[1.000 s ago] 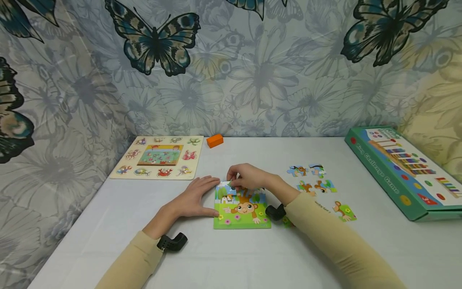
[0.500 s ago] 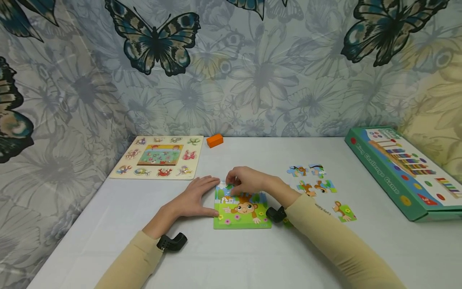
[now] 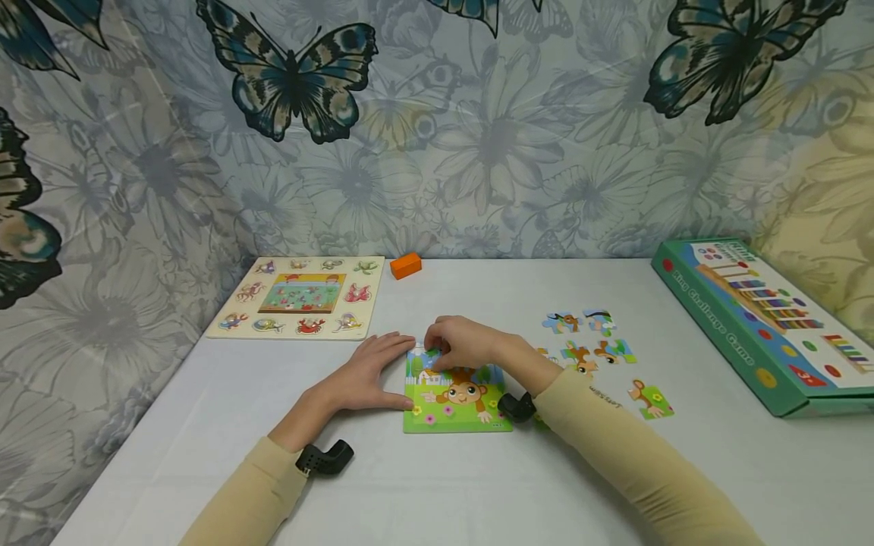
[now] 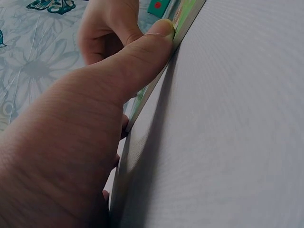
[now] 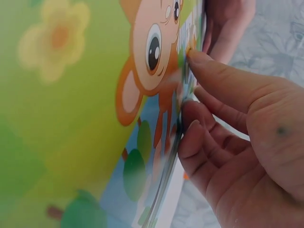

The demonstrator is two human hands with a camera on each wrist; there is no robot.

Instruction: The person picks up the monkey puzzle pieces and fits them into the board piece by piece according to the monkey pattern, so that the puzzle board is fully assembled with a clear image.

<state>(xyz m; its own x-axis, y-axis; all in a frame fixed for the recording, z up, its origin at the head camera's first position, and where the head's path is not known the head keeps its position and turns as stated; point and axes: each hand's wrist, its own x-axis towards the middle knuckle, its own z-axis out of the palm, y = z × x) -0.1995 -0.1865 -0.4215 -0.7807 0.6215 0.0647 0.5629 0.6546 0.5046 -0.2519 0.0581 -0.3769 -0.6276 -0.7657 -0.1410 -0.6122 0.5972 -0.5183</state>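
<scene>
A square puzzle board (image 3: 459, 415) with a monkey on green grass lies flat on the white table in the head view. My left hand (image 3: 374, 373) rests at its left side, fingers stretched toward the upper corner. The left wrist view shows the thumb (image 4: 159, 35) against the board's edge. Over the upper left part, my right hand (image 3: 466, 341) pinches a small puzzle piece (image 3: 425, 361) lying close on the board. In the right wrist view the thumb (image 5: 213, 71) presses on the picture, and the other fingers curl at the far edge. Most of the piece is hidden.
Several loose puzzle pieces (image 3: 616, 351) lie right of the board, some partly behind the right forearm. A wooden sea-animal board (image 3: 235, 303) stands at the back left, beside an orange block (image 3: 406, 265). A green game box (image 3: 724, 334) is at the right.
My right hand has lowered slightly toward me and shifted a touch left over the board's upper left part. The left hand and the board stay where they were.
</scene>
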